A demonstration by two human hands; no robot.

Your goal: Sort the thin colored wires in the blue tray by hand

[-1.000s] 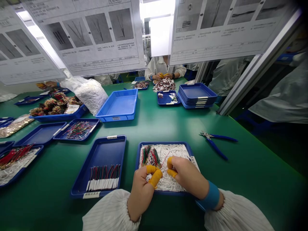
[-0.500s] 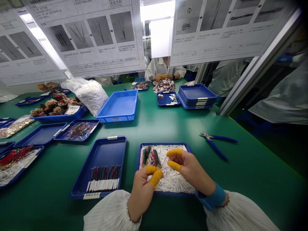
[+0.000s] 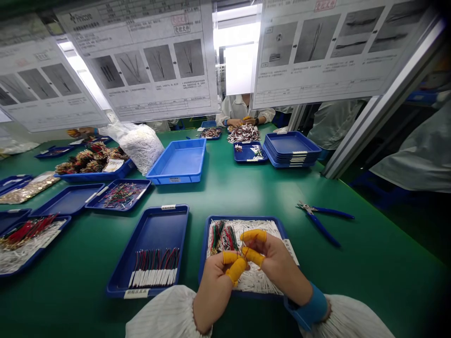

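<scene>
My left hand is closed, its yellow-cotted thumb and forefinger pinching a few thin wires above the near tray. From the right, my right hand meets the same wires with its yellow-cotted fingertips, which are curled in around them. Exactly how the wires lie between the fingertips is partly hidden. Under both hands is a blue tray of loose white sleeves. A bundle of red, green, black and white wires rests at that tray's back left.
Left of my hands, a blue tray holds a row of wires with white sleeves. Blue-handled cutters lie open at right. Farther back are a light-blue bin, stacked trays and a co-worker. Instruction sheets hang overhead.
My right hand has moved left and down, bringing its fingertips to the wires at my left hand. Its fingers have drawn closer together. The whole view has shifted slightly.
</scene>
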